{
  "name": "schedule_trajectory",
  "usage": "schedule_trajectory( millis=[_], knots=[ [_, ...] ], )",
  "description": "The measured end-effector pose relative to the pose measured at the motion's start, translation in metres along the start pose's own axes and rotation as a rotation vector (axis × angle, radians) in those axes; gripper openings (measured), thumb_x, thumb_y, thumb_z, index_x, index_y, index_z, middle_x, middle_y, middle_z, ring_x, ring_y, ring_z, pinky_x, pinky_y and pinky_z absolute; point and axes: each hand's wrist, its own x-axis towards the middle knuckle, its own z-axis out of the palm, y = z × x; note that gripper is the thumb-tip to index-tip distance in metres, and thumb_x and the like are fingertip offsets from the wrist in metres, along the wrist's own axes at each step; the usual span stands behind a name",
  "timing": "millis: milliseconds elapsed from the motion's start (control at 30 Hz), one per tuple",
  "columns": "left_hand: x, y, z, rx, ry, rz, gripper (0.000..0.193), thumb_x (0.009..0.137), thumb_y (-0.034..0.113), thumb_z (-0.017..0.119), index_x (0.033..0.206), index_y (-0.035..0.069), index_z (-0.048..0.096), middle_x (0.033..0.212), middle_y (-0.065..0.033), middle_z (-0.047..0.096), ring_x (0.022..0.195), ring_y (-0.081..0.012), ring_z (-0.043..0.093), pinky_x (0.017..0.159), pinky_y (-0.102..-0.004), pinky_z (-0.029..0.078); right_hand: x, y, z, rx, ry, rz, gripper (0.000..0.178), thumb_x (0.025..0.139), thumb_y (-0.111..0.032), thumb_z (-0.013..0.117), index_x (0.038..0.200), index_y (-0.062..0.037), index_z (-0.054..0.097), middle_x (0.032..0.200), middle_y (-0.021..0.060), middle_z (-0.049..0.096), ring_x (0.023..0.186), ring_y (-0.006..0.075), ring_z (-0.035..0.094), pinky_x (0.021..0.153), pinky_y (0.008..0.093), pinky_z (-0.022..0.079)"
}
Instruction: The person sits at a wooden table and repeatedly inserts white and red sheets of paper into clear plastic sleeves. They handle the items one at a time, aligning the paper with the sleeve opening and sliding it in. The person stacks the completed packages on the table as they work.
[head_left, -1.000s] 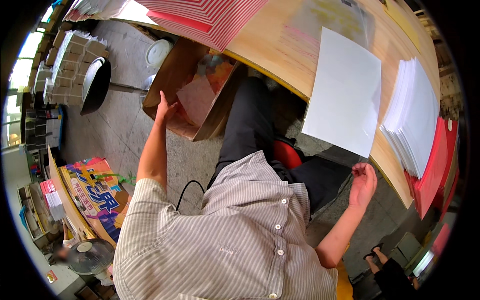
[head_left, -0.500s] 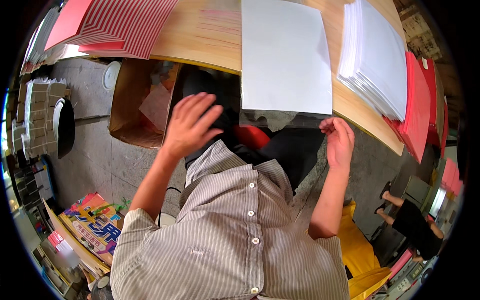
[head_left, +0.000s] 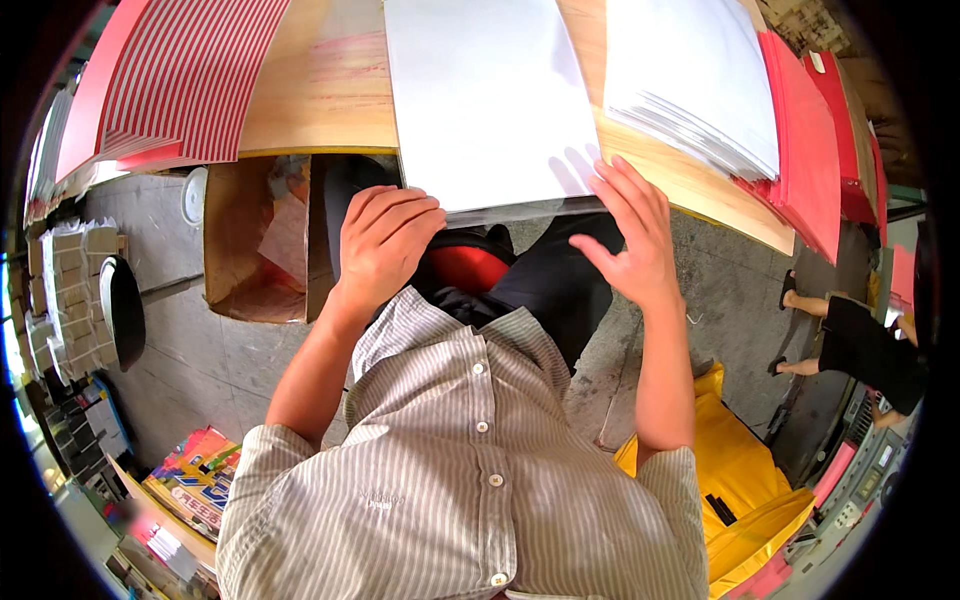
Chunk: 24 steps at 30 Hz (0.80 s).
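Observation:
A white paper sheet (head_left: 490, 100) lies on the table in front of me. Beneath it a strip of clear plastic film (head_left: 520, 211) juts past the table's near edge. At the sheet's near left corner is my left hand (head_left: 388, 245), its fingers bent and close together on the film's corner; the thumb is hidden. My right hand (head_left: 637, 232) is by the near right corner, fingers stretched and thumb spread away. Its shadow falls on the paper, and whether the fingertips touch the edge I cannot tell.
White sheets (head_left: 690, 90) are stacked on the right, beside red folders (head_left: 805, 140). Red-and-white striped stacked pieces (head_left: 190, 80) stand at the left of the wooden table (head_left: 320, 90). A cardboard box (head_left: 225, 250) is below. Another person (head_left: 870, 345) is at far right.
My left hand has come down from the air to the film's near left corner. My right hand has turned and its fingers have straightened. The view has shifted, moving the table items leftward.

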Motion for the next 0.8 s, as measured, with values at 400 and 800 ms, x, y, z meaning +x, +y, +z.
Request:
schedule_trajectory(
  millis=[400,800],
  knots=[
    [0.006,0.009,-0.008,-0.170,-0.044,-0.439,0.011,0.080,0.004,0.080,0.091,0.004,0.076,0.086,-0.0068,0.072,0.078,-0.0208,0.065,0.071,-0.0317,0.049,0.021,0.021,0.021,0.353,0.103,0.214,0.010,0.081,-0.002,0.078,0.087,-0.0003,0.071,0.093,0.0077,0.072,0.097,0.0250,0.065,0.089,0.0353,0.049],
    [0.013,0.012,-0.007,-0.436,-0.018,-0.845,0.008,0.085,0.004,0.077,0.092,-0.001,0.075,0.085,-0.0063,0.072,0.075,-0.0115,0.063,0.071,-0.0256,0.051,0.023,0.015,0.024,0.526,0.121,0.486,0.011,0.086,-0.003,0.075,0.091,0.0049,0.069,0.106,0.0075,0.067,0.087,0.0157,0.066,0.078,0.0278,0.054]
  ],
)
